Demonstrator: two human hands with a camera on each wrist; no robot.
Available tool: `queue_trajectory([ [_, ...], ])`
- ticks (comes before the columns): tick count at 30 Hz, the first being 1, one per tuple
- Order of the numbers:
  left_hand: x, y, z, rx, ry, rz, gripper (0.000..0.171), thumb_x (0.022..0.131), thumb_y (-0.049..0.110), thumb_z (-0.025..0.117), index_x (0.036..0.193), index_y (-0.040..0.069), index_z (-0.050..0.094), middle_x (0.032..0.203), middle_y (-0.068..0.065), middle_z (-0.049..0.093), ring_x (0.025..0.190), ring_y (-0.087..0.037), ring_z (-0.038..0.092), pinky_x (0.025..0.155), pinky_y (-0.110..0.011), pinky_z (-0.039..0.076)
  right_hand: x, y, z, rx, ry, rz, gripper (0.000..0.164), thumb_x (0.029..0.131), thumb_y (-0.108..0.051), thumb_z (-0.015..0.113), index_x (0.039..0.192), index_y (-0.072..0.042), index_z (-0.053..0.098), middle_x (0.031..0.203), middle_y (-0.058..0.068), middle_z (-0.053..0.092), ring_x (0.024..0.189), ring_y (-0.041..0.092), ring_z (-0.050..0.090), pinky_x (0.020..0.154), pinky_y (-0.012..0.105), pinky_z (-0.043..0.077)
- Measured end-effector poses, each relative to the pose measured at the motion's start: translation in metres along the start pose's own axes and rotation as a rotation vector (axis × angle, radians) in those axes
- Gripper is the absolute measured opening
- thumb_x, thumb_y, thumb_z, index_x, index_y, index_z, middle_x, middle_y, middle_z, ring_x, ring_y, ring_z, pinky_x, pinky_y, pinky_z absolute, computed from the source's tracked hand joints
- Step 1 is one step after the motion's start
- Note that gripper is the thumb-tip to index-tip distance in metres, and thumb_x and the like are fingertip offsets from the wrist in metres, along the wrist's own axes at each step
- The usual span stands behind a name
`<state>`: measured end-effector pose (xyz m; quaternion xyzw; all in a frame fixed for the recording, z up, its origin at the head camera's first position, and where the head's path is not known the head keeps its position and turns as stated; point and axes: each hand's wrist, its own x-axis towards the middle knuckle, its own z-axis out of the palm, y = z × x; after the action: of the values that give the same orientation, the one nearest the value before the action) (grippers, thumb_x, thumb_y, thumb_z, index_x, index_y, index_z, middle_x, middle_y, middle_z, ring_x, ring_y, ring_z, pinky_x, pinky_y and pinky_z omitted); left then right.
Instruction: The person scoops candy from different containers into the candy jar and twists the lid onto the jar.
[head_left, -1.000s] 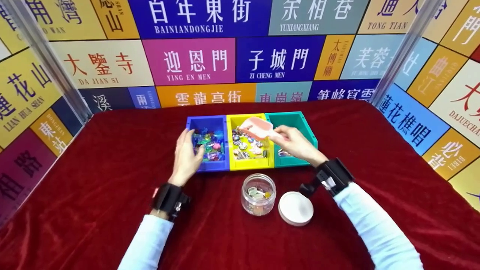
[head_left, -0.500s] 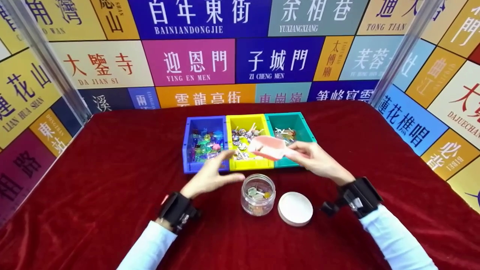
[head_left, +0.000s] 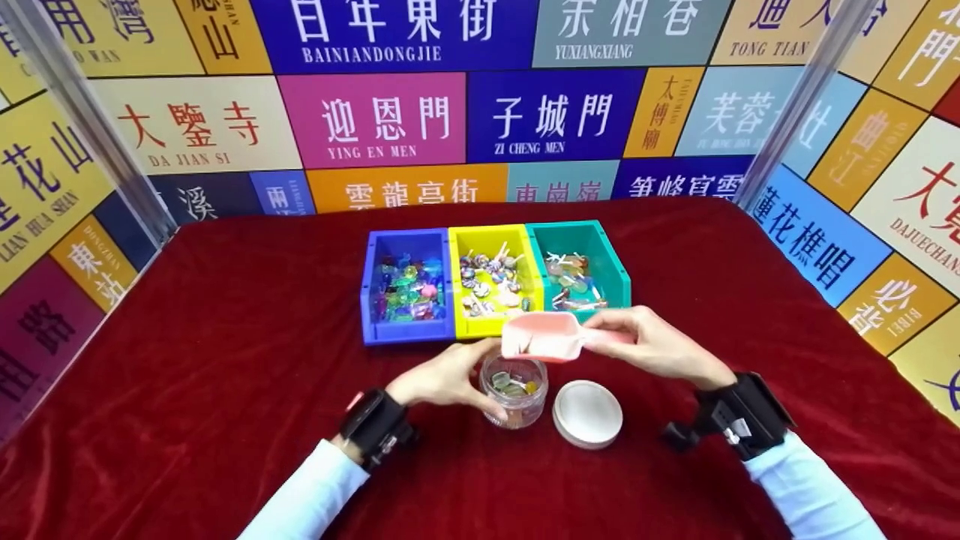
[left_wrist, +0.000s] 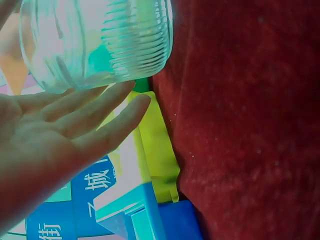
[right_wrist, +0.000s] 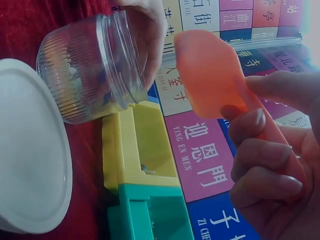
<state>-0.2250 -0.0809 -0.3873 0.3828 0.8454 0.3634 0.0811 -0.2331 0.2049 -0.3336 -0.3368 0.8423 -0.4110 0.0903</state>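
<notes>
Pink scoop held above the mouth of a glass jar

Directions are read in the head view with the jar as the dial's centre and 12 o'clock pointing away from the person.

At about half past 10, a blue bin (head_left: 409, 331) holds coloured translucent pieces (head_left: 411, 291). At 9 o'clock, the left hand (head_left: 446, 377) is at the jar, its thumb on the near side and its fingers on the far side; the left wrist view shows those fingers extended and loose, not curled. How firmly they touch the glass cannot be told.

A yellow bin (head_left: 480, 327) stands near 12, with swirled pieces on white sticks inside. At the centre, the lidless glass jar (head_left: 525, 418) stands upright on dark red cloth (head_left: 285, 315), a few pale pieces and a yellow one inside it.

Towards 1 o'clock, the pink scoop (head_left: 555, 341) overlaps the jar's rim from the head camera, but the right wrist view shows it apart from the glass. Beyond it, also near 1, the green bin (head_left: 621, 289) contains more pieces with sticks.

The white lid (head_left: 587, 411) lies between 3 and 4, just beside the jar. Past 2 o'clock, the right hand (head_left: 656, 345) grips the scoop's handle, fingers curled round it.
</notes>
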Motion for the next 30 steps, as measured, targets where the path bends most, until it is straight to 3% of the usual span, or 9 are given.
queue_trajectory([
  [3,0.002,0.000,0.002,0.047,-0.004,-0.022,0.083,0.062,0.032,0.080,0.129,0.002,0.040,0.120,-0.009,0.055,0.106,-0.020,0.053,0.093,-0.027,0.040,-0.003,-0.001,-0.001,-0.072,0.008,-0.026,0.015,0.086,-0.024,0.058,0.097,-0.016,0.066,0.086,-0.003,0.064,0.080,0.010,0.054,0.067,0.020,0.045],
  [10,0.004,-0.002,0.005,0.051,0.006,-0.022,0.077,0.063,0.029,0.080,0.125,0.002,0.043,0.117,-0.013,0.056,0.104,-0.023,0.054,0.091,-0.029,0.042,-0.005,-0.004,-0.001,-0.321,0.045,-0.142,0.014,0.084,-0.029,0.061,0.090,-0.018,0.067,0.079,-0.012,0.063,0.068,0.004,0.053,0.061,0.019,0.044],
  [30,0.004,0.001,0.005,0.038,-0.010,-0.116,0.077,0.062,0.031,0.080,0.125,0.004,0.045,0.112,-0.010,0.059,0.100,-0.019,0.055,0.088,-0.027,0.044,-0.009,-0.038,0.004,-0.636,0.099,-0.236,0.017,0.081,-0.029,0.064,0.084,-0.013,0.068,0.073,-0.009,0.063,0.065,0.005,0.056,0.061,0.024,0.049],
])
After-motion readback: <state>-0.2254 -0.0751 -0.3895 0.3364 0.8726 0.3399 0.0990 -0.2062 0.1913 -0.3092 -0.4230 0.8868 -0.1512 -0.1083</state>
